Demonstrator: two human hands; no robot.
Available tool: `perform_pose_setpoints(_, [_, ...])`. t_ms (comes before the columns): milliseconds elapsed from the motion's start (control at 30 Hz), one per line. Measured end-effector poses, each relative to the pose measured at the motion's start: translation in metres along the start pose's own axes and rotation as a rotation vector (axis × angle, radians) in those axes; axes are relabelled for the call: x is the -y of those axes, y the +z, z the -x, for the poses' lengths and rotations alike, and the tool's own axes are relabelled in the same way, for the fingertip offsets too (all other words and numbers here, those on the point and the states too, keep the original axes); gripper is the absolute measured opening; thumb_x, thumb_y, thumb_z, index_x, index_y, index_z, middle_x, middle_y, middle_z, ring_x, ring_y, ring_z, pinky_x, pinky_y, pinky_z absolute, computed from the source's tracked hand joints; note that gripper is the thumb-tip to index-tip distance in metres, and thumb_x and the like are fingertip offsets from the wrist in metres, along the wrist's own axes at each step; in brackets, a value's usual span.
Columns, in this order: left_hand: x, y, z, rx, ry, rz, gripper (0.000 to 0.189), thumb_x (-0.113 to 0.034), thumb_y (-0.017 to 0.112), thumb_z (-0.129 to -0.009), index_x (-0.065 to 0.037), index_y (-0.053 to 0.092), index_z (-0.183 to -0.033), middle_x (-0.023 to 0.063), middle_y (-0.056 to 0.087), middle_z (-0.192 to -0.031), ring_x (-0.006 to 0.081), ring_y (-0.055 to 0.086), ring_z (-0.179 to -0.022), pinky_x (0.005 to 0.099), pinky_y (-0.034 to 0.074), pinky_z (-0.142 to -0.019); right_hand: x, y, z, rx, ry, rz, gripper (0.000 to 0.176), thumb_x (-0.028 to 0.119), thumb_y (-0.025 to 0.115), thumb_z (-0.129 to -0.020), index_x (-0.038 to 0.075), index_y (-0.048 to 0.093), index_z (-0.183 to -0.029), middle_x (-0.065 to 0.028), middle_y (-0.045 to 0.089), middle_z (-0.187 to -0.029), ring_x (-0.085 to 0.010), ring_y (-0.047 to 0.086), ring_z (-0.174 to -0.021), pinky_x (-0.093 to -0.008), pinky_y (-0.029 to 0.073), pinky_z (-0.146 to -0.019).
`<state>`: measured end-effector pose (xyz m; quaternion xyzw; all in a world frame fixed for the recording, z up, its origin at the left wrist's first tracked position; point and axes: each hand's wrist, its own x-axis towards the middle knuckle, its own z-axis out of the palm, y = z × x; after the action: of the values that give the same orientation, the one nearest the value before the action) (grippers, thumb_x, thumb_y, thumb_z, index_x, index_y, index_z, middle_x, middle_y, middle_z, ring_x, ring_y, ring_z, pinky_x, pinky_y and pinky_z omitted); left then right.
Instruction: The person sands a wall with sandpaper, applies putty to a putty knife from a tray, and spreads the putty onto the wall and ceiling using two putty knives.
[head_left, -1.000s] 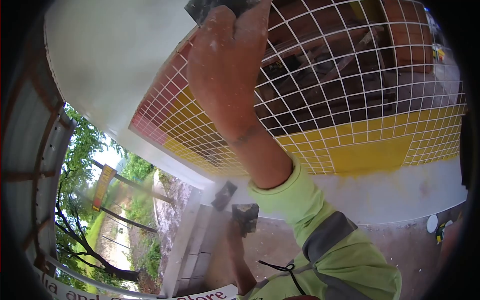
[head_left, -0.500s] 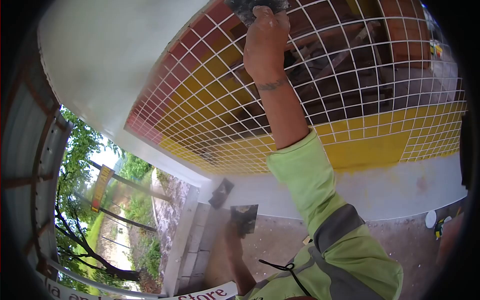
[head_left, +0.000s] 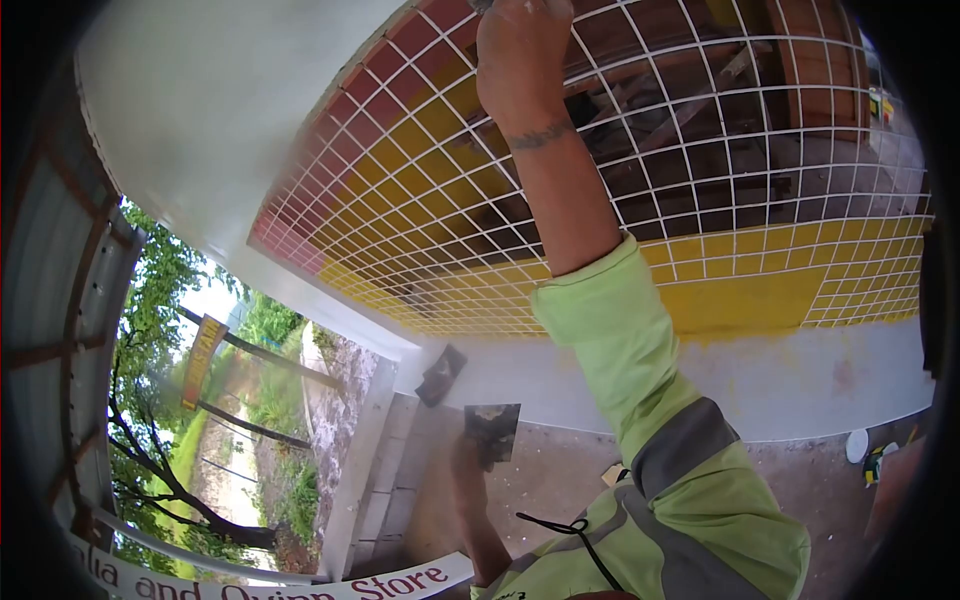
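My right hand (head_left: 525,60) is raised to the top edge, fingers closed around a putty scraper (head_left: 481,5); only a bit of its dark blade shows. It is in front of a white wire grille (head_left: 690,165), close to the smooth white surface (head_left: 230,90) above. Lower down, my left hand (head_left: 466,462) grips a square, putty-smeared scraper plate (head_left: 493,432), its fingers partly hidden and blurred. A grey, flat rectangular piece (head_left: 440,375) appears beyond that plate, by the white ledge.
Behind the grille are a yellow wall (head_left: 740,295) and dark clutter. At lower left a sign board (head_left: 300,588) with red lettering crosses the view. A tree (head_left: 200,500) and a metal roof (head_left: 40,300) lie to the left. A white round lid (head_left: 857,446) is at right.
My right hand has moved slightly up and left, taking most of its scraper out of view. My left hand and plate have barely moved.
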<state>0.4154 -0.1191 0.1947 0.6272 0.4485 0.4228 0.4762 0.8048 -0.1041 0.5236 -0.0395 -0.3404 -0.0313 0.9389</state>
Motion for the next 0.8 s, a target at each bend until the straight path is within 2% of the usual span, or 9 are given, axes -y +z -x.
perform_pose_setpoints(100, [0.001, -0.001, -0.001, -0.021, 0.009, -0.015, 0.035, -0.025, 0.049, -0.101, 0.000, 0.060, -0.123, 0.0007, 0.059, -0.084, 0.0092, 0.049, -0.067, 0.0265, 0.039, -0.058, -0.001, 0.020, 0.002, -0.109, 0.014, -0.190, 0.039, 0.010, 0.043, -0.099, -0.011, 0.043, -0.131, -0.0124, 0.057, -0.107, -0.0180, 0.050, -0.093, -0.0312, 0.044, -0.085])
perform_pose_setpoints(200, [0.004, -0.004, -0.002, -0.026, 0.011, -0.007, 0.036, -0.026, 0.049, -0.101, 0.000, 0.059, -0.125, 0.0011, 0.059, -0.084, 0.0092, 0.049, -0.066, 0.0264, 0.039, -0.057, 0.016, 0.026, 0.011, -0.086, 0.118, 0.018, 0.038, 0.010, 0.044, -0.098, -0.012, 0.043, -0.128, -0.0151, 0.058, -0.106, -0.0202, 0.053, -0.093, -0.0328, 0.045, -0.085])
perform_pose_setpoints(300, [0.005, -0.005, -0.003, -0.023, 0.011, -0.004, 0.037, -0.026, 0.050, -0.101, 0.000, 0.059, -0.125, 0.0015, 0.059, -0.085, 0.0093, 0.049, -0.067, 0.0262, 0.039, -0.057, 0.015, 0.034, 0.016, -0.125, -0.056, 0.087, 0.037, 0.011, 0.045, -0.099, -0.013, 0.044, -0.127, -0.0169, 0.060, -0.107, -0.0221, 0.055, -0.094, -0.0344, 0.046, -0.087])
perform_pose_setpoints(400, [0.010, -0.010, -0.007, 0.020, 0.028, -0.013, 0.037, -0.027, 0.050, -0.101, 0.000, 0.059, -0.125, 0.0015, 0.059, -0.085, 0.0094, 0.050, -0.066, 0.0262, 0.039, -0.057, 0.015, 0.037, 0.020, -0.074, -0.068, 0.076, 0.038, 0.011, 0.046, -0.099, -0.014, 0.044, -0.127, -0.0182, 0.060, -0.109, -0.0232, 0.056, -0.096, -0.0357, 0.046, -0.090])
perform_pose_setpoints(500, [0.014, -0.011, -0.007, 0.012, 0.027, 0.029, 0.038, -0.028, 0.050, -0.101, -0.001, 0.059, -0.125, 0.0009, 0.059, -0.086, 0.0093, 0.050, -0.068, 0.0259, 0.039, -0.058, 0.018, 0.051, 0.023, -0.138, -0.085, 0.023, 0.038, 0.010, 0.047, -0.098, -0.013, 0.043, -0.127, -0.0184, 0.059, -0.109, -0.0231, 0.056, -0.097, -0.0363, 0.046, -0.089])
perform_pose_setpoints(600, [0.005, -0.009, -0.006, 0.018, 0.060, 0.016, 0.038, -0.029, 0.050, -0.102, -0.001, 0.059, -0.125, 0.0000, 0.059, -0.088, 0.0089, 0.050, -0.070, 0.0252, 0.039, -0.060, 0.028, 0.063, 0.028, -0.183, -0.042, 0.067, 0.039, 0.010, 0.048, -0.099, -0.012, 0.042, -0.130, -0.0187, 0.059, -0.111, -0.0226, 0.057, -0.098, -0.0344, 0.046, -0.088])
perform_pose_setpoints(667, [-0.013, -0.001, 0.001, 0.052, 0.064, 0.066, 0.037, -0.030, 0.050, -0.102, -0.002, 0.059, -0.124, -0.0004, 0.058, -0.089, 0.0087, 0.049, -0.071, 0.0249, 0.039, -0.060, 0.032, 0.069, 0.034, -0.135, 0.096, 0.066, 0.040, 0.011, 0.048, -0.099, -0.011, 0.041, -0.132, -0.0158, 0.059, -0.109, -0.0200, 0.056, -0.096, -0.0326, 0.046, -0.086])
perform_pose_setpoints(733, [-0.014, -0.001, 0.000, 0.069, 0.066, 0.071, 0.036, -0.030, 0.050, -0.102, -0.002, 0.059, -0.123, -0.0006, 0.058, -0.088, 0.0085, 0.049, -0.071, 0.0248, 0.038, -0.061, 0.032, 0.072, 0.041, -0.112, 0.075, 0.088, 0.029, 0.011, 0.050, -0.097, -0.007, 0.047, -0.119, -0.0100, 0.058, -0.102, -0.0173, 0.053, -0.091, -0.0308, 0.044, -0.083])
perform_pose_setpoints(800, [-0.011, -0.002, -0.008, 0.068, 0.064, 0.037, 0.035, -0.030, 0.050, -0.102, -0.002, 0.060, -0.121, -0.0006, 0.058, -0.088, 0.0085, 0.049, -0.070, 0.0250, 0.038, -0.060, 0.029, 0.072, 0.050, -0.108, -0.105, 0.133, 0.009, 0.010, 0.055, -0.091, 0.001, 0.059, -0.091, -0.0013, 0.056, -0.090, -0.0145, 0.050, -0.082, -0.0288, 0.041, -0.080])
